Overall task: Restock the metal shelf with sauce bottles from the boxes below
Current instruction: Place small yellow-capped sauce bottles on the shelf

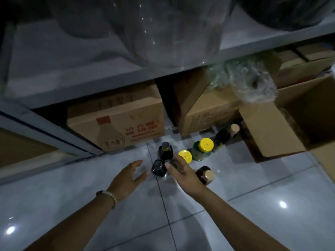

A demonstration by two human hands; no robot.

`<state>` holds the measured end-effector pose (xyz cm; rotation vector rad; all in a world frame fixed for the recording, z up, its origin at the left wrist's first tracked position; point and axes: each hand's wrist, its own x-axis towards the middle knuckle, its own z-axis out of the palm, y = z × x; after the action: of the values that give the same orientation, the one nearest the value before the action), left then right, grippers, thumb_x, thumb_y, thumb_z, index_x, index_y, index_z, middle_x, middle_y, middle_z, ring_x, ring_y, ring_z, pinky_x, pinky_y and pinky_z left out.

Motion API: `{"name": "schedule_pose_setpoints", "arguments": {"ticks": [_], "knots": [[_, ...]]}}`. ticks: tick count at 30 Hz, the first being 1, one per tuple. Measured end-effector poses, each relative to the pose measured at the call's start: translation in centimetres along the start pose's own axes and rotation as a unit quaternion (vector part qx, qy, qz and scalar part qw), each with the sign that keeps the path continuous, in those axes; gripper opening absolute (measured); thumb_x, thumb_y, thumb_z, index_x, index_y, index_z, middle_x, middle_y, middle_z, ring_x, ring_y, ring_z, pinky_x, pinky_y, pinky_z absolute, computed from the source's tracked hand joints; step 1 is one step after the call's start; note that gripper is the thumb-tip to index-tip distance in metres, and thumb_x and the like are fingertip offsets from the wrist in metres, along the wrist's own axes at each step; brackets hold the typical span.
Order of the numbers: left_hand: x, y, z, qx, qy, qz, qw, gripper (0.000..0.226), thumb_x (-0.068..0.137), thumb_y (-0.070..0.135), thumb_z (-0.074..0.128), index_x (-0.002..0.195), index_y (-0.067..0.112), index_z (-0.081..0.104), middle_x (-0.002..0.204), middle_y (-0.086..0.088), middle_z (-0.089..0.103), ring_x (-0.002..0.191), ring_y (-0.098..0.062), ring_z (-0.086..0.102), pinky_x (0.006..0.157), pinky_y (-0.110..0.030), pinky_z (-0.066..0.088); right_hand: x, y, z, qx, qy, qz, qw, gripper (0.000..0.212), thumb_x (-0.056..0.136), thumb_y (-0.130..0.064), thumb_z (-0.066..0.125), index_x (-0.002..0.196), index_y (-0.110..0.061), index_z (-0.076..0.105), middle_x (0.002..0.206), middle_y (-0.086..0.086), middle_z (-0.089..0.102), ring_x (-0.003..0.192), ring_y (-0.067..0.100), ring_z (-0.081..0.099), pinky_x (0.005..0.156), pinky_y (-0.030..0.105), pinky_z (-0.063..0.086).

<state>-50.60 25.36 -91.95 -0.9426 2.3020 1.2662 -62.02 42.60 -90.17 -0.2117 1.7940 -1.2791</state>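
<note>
**Item: dark bottle between open hands**

Our left hand [130, 175] and right hand [183, 175] hover spread wide, holding nothing. Between them stands the squat dark glass sauce bottle [159, 168], upright, nearer the right thumb. Beyond: brown cardboard boxes [116, 122], grey metal shelf [108, 87] above.

Single head-worn wide-angle view, looking steeply down past metal shelf [126, 73] onto tiled floor [253, 205], hands close below
</note>
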Motion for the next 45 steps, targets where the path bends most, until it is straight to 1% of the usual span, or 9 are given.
{"name": "schedule_pose_setpoints", "arguments": {"ticks": [2,5,9,13,18,24,30,39,45], "knots": [[2.5,-2.2,1.9,-0.019,-0.004,0.017,1.0,0.064,0.082,0.045,0.061,0.138,0.022,0.039,0.142,0.004,0.043,0.124,-0.014,0.044,0.105,-0.028,0.037,3.0,1.9,0.9,0.021,-0.011,-0.024,0.999,0.091,0.072,-0.068,0.062,0.147,-0.03,0.028,0.151,-0.011,0.033,0.139,0.007,0.03,0.113,0.034,0.032],[6.3,-4.7,4.1,-0.04,-0.004,0.057,0.998,0.086,0.065,0.069,0.059,0.137,0.026,0.039,0.14,0.009,0.042,0.123,-0.011,0.044,0.105,-0.029,0.038,6.2,4.0,1.6,0.051,0.01,-0.045,0.998,0.079,0.087,-0.047,0.058,0.149,-0.034,0.011,0.157,-0.013,0.015,0.142,0.008,0.019,0.116,0.035,0.026],[9.7,-6.2,6.6,-0.042,-0.014,0.131,0.99,0.074,0.07,0.054,0.069,0.134,0.03,0.043,0.135,0.015,0.047,0.121,-0.002,0.046,0.105,-0.022,0.037,9.0,5.8,2.0,0.058,0.017,-0.075,0.995,0.08,0.091,-0.042,0.055,0.149,-0.037,0.001,0.157,-0.015,0.007,0.144,0.009,0.014,0.117,0.037,0.025],[11.3,-6.4,7.7,-0.057,-0.009,0.183,0.981,0.056,0.065,0.065,0.066,0.116,0.045,0.052,0.12,0.015,0.06,0.112,0.001,0.053,0.101,-0.023,0.042,10.3,6.2,2.3,0.059,0.032,-0.092,0.994,0.075,0.091,-0.038,0.055,0.151,-0.03,0.008,0.148,-0.015,0.026,0.126,-0.005,0.025,0.102,0.018,0.028],[12.1,-6.3,8.2,-0.085,-0.012,0.216,0.973,0.026,0.078,0.03,0.073,0.097,0.041,0.06,0.099,0.028,0.066,0.102,0.005,0.059,0.093,-0.014,0.043,10.5,6.6,2.4,0.065,0.035,-0.101,0.992,0.068,0.093,-0.035,0.053,0.149,-0.03,0.016,0.134,-0.019,0.032,0.122,-0.005,0.029,0.1,0.016,0.029],[11.9,-7.8,6.8,-0.085,0.015,0.215,0.973,0.025,0.077,0.037,0.071,0.1,0.028,0.066,0.102,0.016,0.069,0.101,0.001,0.061,0.097,-0.026,0.045,11.5,7.1,2.8,0.055,0.058,-0.102,0.992,0.069,0.092,-0.043,0.052,0.149,-0.032,0.015,0.141,-0.015,0.036,0.133,0.005,0.03,0.108,0.024,0.029],[10.5,-9.0,4.3,-0.102,0.07,0.205,0.971,0.024,0.074,0.038,0.069,0.095,0.027,0.065,0.098,0.012,0.069,0.093,0.004,0.062,0.084,-0.013,0.047,14.7,8.6,4.0,0.023,0.109,-0.098,0.989,0.057,0.094,-0.033,0.054,0.144,-0.023,0.029,0.139,-0.005,0.047,0.131,0.016,0.041,0.109,0.031,0.033],[9.8,-10.6,1.3,-0.151,0.156,0.208,0.954,0.05,0.066,0.059,0.068,0.093,0.018,0.063,0.094,0.002,0.07,0.09,-0.006,0.065,0.084,-0.025,0.05,15.3,9.3,5.6,-0.053,0.195,-0.146,0.968,0.016,0.095,-0.018,0.054,0.109,-0.011,0.055,0.099,0.002,0.059,0.096,0.017,0.054,0.081,0.024,0.036],[6.7,-6.3,-2.5,-0.153,0.216,0.248,0.932,0.01,0.086,0.026,0.057,0.088,0.034,0.051,0.086,0.017,0.058,0.08,0.009,0.058,0.073,-0.007,0.042,12.1,5.8,6.3,-0.062,0.144,-0.215,0.964,0.013,0.092,-0.021,0.059,0.104,-0.014,0.059,0.102,-0.003,0.066,0.102,0.013,0.06,0.085,0.023,0.045]]}}
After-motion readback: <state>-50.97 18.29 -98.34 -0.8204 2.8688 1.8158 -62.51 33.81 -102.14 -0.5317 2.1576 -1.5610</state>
